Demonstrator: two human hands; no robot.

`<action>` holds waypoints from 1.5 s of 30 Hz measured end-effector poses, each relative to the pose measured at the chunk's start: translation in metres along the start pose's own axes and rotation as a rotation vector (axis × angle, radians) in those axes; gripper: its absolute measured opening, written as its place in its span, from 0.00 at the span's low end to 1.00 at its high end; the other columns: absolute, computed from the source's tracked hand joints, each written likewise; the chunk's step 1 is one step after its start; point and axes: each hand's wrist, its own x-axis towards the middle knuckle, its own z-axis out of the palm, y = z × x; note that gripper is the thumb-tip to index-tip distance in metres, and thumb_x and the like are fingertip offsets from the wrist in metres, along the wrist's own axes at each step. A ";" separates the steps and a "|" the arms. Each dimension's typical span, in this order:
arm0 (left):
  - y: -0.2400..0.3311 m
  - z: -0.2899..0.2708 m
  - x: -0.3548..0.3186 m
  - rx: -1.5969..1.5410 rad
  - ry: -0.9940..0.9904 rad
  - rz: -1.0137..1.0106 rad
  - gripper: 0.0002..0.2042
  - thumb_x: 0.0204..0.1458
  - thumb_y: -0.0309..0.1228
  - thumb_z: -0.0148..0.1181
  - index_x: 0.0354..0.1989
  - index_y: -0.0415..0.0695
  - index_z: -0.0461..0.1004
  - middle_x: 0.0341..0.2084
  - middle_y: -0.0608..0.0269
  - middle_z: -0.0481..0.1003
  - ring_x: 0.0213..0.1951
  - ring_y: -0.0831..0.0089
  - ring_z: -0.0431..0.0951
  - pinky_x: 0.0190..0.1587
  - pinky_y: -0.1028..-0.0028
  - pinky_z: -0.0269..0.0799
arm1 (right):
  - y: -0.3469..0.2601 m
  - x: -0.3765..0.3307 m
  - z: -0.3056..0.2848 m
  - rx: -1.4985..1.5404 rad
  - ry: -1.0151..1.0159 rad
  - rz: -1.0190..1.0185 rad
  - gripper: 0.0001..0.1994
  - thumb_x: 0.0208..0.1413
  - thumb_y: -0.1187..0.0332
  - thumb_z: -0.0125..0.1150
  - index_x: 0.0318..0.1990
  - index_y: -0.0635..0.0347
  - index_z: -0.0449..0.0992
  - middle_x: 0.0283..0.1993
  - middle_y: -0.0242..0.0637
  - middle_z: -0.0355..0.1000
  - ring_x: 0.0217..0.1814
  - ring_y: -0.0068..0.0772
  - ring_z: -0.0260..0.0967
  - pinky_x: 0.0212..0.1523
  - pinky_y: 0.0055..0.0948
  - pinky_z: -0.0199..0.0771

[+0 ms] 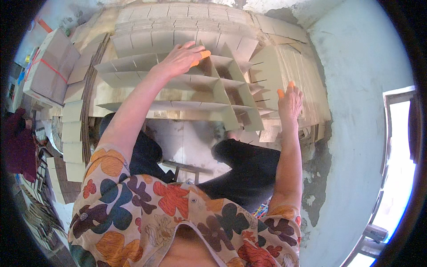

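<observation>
A partly assembled cardboard divider (218, 93) stands on the work surface in front of me, its long slotted strips crossed by two shorter ones on the right side. My left hand (181, 58) is at the far end of the inner cross strip, fingers stretched over its top edge; orange covers sit on two fingertips. Whether the fingertips press on the strip is hard to tell. Over to the right, my right hand (291, 104) reaches across a stack of slotted cardboard strips (300, 73). Its fingers are apart, two with orange covers, and nothing shows between them.
More stacked slotted cardboard (178, 22) lies along the back. At the left are a row of leaning cardboard pieces (73, 120) and a carton (53, 66) with red strapping. A pale wall (356, 98) closes off the right side. A low wooden bar (187, 167) shows between my knees.
</observation>
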 end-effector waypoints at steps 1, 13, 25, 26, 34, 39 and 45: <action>0.000 -0.001 -0.002 -0.036 0.032 -0.015 0.18 0.48 0.24 0.56 0.50 0.44 0.68 0.59 0.61 0.60 0.59 0.57 0.60 0.56 0.65 0.62 | 0.006 -0.002 0.005 -0.061 -0.118 0.065 0.22 0.45 0.61 0.65 0.46 0.59 0.68 0.44 0.43 0.69 0.47 0.45 0.66 0.44 0.38 0.69; 0.050 -0.067 -0.106 -0.325 0.440 -0.187 0.17 0.46 0.31 0.62 0.45 0.41 0.71 0.43 0.55 0.73 0.45 0.56 0.71 0.48 0.64 0.66 | 0.053 -0.001 0.032 0.211 -0.185 0.393 0.22 0.43 0.64 0.68 0.43 0.63 0.69 0.43 0.47 0.71 0.46 0.47 0.68 0.42 0.40 0.69; 0.072 -0.021 -0.138 -0.279 0.322 -0.144 0.14 0.42 0.34 0.64 0.36 0.41 0.73 0.27 0.55 0.75 0.32 0.57 0.75 0.38 0.63 0.70 | -0.086 -0.008 -0.117 0.780 -0.005 -0.376 0.32 0.45 0.76 0.64 0.60 0.60 0.60 0.41 0.52 0.73 0.38 0.40 0.74 0.38 0.32 0.72; 0.071 -0.015 -0.138 -0.277 0.317 -0.138 0.13 0.42 0.34 0.64 0.34 0.42 0.72 0.25 0.56 0.74 0.31 0.57 0.75 0.36 0.63 0.70 | -0.101 -0.011 -0.119 0.788 -0.079 -0.380 0.33 0.44 0.76 0.64 0.61 0.60 0.60 0.42 0.51 0.73 0.40 0.37 0.73 0.40 0.31 0.72; 0.071 -0.003 -0.128 -0.309 0.355 -0.055 0.08 0.41 0.30 0.62 0.28 0.44 0.70 0.18 0.57 0.71 0.25 0.58 0.73 0.27 0.64 0.69 | -0.133 -0.025 -0.100 0.890 -0.215 -0.438 0.27 0.43 0.80 0.62 0.55 0.64 0.65 0.33 0.56 0.72 0.33 0.53 0.71 0.34 0.37 0.70; 0.071 0.001 -0.125 -0.266 0.321 -0.118 0.05 0.42 0.28 0.60 0.25 0.43 0.70 0.18 0.56 0.71 0.25 0.58 0.73 0.27 0.63 0.69 | -0.142 -0.021 -0.116 0.947 -0.255 -0.454 0.24 0.43 0.80 0.61 0.52 0.66 0.67 0.33 0.58 0.70 0.35 0.56 0.70 0.34 0.39 0.70; 0.065 0.002 -0.116 -0.319 0.340 -0.117 0.04 0.42 0.28 0.59 0.23 0.43 0.70 0.18 0.56 0.71 0.27 0.57 0.73 0.26 0.62 0.69 | -0.145 -0.018 -0.105 0.908 -0.275 -0.449 0.20 0.45 0.80 0.60 0.49 0.66 0.68 0.33 0.57 0.71 0.36 0.57 0.70 0.34 0.39 0.70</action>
